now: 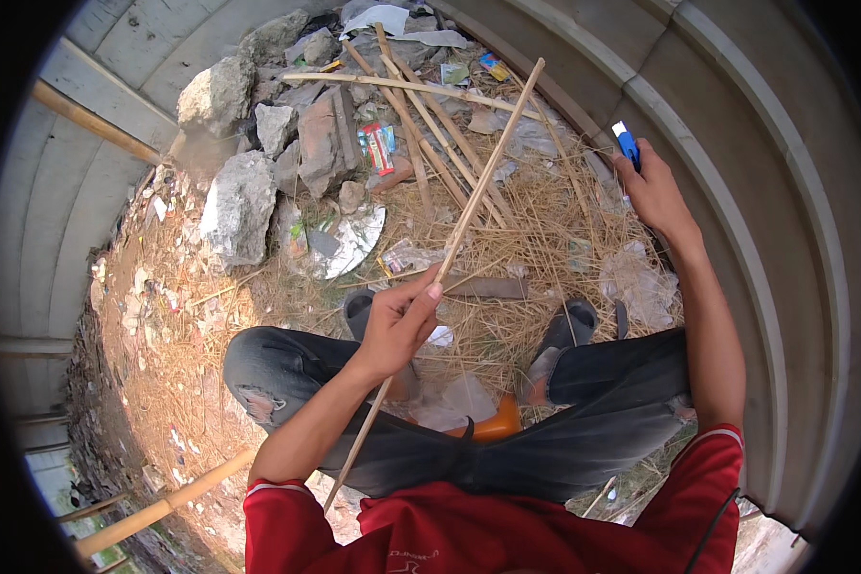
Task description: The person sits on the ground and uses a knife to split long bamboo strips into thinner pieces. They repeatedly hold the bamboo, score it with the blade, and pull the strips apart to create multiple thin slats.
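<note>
My left hand [399, 325] is closed round a long, pale bamboo strip [493, 163] in front of my knees. The strip slants from beside my left thigh up to the far right, its upper end free in the air. Out to the far right, apart from the strip, my right hand [656, 194] grips a blue utility knife [628, 146] with a pale, bright tip. That hand is close to the corrugated wall; its fingers partly hide the knife's body. Beyond my left hand, several more bamboo strips [421, 115] lie crossed on the ground.
Corrugated metal sheeting [737, 191] curves along my right. Grey rocks [239, 206] and a broken brick [328, 142] are piled at the far left. Straw-like shavings, plastic scraps and wrappers litter the ground. An orange object [496, 421] shows between my legs; a bamboo pole [167, 505] lies lower left.
</note>
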Demonstrator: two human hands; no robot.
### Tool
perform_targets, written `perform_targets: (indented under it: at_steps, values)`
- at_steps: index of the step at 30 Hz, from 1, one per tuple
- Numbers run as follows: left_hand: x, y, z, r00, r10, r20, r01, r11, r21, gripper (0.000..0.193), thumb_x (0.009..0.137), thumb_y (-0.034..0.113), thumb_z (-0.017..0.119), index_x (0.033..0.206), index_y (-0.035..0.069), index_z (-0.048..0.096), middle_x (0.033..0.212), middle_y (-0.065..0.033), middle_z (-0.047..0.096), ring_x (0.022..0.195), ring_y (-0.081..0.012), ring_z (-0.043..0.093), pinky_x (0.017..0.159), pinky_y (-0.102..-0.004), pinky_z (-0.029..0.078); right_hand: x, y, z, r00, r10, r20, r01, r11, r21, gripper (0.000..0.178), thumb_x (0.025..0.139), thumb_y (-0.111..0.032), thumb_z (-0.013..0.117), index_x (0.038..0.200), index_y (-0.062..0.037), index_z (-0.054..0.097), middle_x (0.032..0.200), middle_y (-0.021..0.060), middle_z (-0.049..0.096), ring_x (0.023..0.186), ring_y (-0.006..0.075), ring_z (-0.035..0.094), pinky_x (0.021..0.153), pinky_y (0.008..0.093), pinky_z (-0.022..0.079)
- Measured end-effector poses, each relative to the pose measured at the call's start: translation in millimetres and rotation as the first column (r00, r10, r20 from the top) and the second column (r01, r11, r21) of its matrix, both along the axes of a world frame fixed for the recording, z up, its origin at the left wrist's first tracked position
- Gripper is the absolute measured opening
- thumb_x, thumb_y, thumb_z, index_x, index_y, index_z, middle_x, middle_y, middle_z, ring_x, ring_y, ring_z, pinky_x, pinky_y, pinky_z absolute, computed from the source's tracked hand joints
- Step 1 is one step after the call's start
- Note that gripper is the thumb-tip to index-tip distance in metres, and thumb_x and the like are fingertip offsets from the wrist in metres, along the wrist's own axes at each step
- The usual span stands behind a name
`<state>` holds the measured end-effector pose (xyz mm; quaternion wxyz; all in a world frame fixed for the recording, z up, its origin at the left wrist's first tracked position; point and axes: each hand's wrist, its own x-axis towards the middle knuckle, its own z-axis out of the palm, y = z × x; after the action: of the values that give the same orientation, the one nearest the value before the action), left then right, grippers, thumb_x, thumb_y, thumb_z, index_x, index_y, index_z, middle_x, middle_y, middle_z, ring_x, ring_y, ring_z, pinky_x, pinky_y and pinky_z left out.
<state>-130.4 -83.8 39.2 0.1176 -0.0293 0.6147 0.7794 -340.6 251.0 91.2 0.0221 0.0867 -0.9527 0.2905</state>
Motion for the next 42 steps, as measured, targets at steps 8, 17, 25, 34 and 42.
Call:
perform_targets:
  at_steps: [8,17,25,34,42]
  values:
    - [-14,16,4,0.998,0.063,-0.016,-0.064,0.990,-0.127,0.047,0.106,0.020,0.057,0.147,-0.001,0.049,0.067,0.0083,0.041,0.057,-0.0003,0.035,0.050,-0.0208,0.027,88,-88,16,0.819,0.559,0.132,-0.535,0.826,-0.174,0.040,0.102,-0.037,0.055,0.102,0.0035,0.058,0.074,0.0265,0.064,0.072,0.0473,0.064,0.067,0.0521,0.049]
    - [-13,25,-3,0.998,0.040,-0.046,-0.053,0.942,-0.333,0.044,0.103,0.021,0.061,0.142,0.000,0.056,0.070,0.0088,0.043,0.062,-0.0003,0.036,0.055,-0.0205,0.030,105,-105,-11,0.811,0.541,0.221,-0.549,0.835,-0.029,0.047,0.102,-0.042,0.053,0.101,0.0051,0.060,0.068,0.0266,0.063,0.069,0.0491,0.064,0.067,0.0564,0.050]
    - [17,12,-5,0.990,-0.128,0.065,0.144,0.900,-0.413,0.048,0.101,0.021,0.064,0.137,-0.009,0.054,0.110,-0.0121,0.070,0.100,-0.0058,0.055,0.088,-0.0243,0.046,-33,-15,-41,0.999,0.043,0.019,-0.044,0.996,0.080,0.061,0.106,-0.046,0.039,0.097,0.0087,0.065,0.087,0.0335,0.066,0.091,0.0504,0.065,0.085,0.0546,0.048]
    - [15,0,-14,0.998,-0.043,0.051,0.057,0.943,-0.327,0.047,0.100,0.017,0.066,0.137,-0.008,0.055,0.100,-0.0060,0.072,0.092,-0.0051,0.058,0.083,-0.0228,0.048,-64,91,-41,0.976,-0.206,-0.070,0.212,0.972,0.104,0.060,0.102,-0.049,0.044,0.107,0.0091,0.056,0.092,0.0315,0.065,0.093,0.0482,0.064,0.084,0.0503,0.046]
    - [-10,11,-9,0.982,0.089,-0.167,-0.139,0.937,-0.320,0.052,0.099,0.012,0.068,0.143,-0.009,0.050,0.095,0.0017,0.065,0.084,-0.0015,0.053,0.075,-0.0190,0.046,47,-70,1,0.826,0.557,-0.086,-0.563,0.824,-0.069,0.030,0.103,-0.033,0.057,0.109,-0.0045,0.055,0.071,0.0198,0.062,0.065,0.0416,0.060,0.061,0.0475,0.046]
